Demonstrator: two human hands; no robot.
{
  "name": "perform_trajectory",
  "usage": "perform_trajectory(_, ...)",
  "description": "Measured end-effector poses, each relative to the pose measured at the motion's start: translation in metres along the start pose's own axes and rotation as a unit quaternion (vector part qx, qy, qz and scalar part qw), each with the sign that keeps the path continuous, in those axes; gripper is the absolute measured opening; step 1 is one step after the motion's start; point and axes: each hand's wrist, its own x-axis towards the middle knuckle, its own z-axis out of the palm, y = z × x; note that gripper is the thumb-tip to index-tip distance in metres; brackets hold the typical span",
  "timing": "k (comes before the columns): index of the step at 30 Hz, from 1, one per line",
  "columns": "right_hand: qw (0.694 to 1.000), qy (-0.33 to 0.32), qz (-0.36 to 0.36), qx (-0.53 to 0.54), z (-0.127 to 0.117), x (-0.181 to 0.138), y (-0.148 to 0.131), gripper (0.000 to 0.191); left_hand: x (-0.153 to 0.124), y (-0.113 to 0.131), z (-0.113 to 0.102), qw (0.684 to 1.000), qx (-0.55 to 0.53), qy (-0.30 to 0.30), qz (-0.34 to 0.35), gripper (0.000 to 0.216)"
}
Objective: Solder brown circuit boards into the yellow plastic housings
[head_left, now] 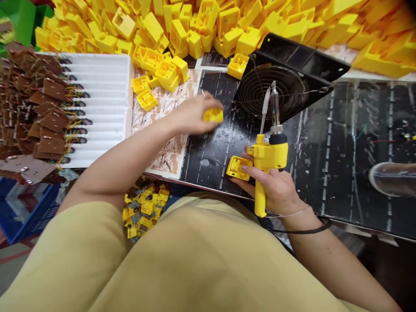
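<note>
My left hand (195,113), slightly blurred, is closed around a small yellow plastic housing (213,115) above the black part of the bench. In my right hand (281,190) is a yellow soldering gun (270,155), its tip and white feed tube pointing away from me. The fingers of that same hand also grip another yellow plastic housing (238,168), open side up, close to the bench's front edge. Just beyond the soldering tip stands a black fan (276,93) with a round wire grille.
Yellow housings (152,32) are heaped along the back. At left, brown circuit boards (53,115) with wires lie on a white ribbed foam tray (104,108). A blue crate (29,212) sits lower left. More yellow parts (147,208) lie below the bench edge. A clear cylinder (393,178) is at right.
</note>
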Motion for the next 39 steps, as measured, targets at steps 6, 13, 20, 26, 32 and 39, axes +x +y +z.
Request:
perform_trajectory(6,1.0,-0.009,-0.001,-0.012,-0.002,0.001,-0.001,0.035,-0.098,0.038,0.0,0.983,-0.049,-0.1,0.148,0.051)
perform_trajectory(13,1.0,-0.016,-0.017,-0.012,-0.005,0.003,-0.007,0.042,-0.119,0.059,0.053,0.997,0.034,0.072,0.001,0.067)
perform_trajectory(20,0.999,-0.018,-0.041,0.0,-0.001,0.007,-0.011,0.043,-0.107,0.038,0.031,0.996,0.05,0.048,0.054,0.069)
perform_trajectory(26,0.999,-0.009,-0.046,-0.002,0.013,0.02,-0.017,0.04,-0.081,-0.05,-0.035,0.942,0.206,0.048,-0.26,0.054)
perform_trajectory(32,0.998,-0.015,-0.065,0.021,0.029,0.026,-0.016,0.038,-0.104,-0.033,-0.025,0.96,0.216,-0.009,-0.177,0.05)
perform_trajectory(39,1.0,-0.009,-0.014,0.025,0.035,0.017,-0.006,0.056,-0.122,0.055,0.015,0.985,0.159,-0.063,-0.038,0.058)
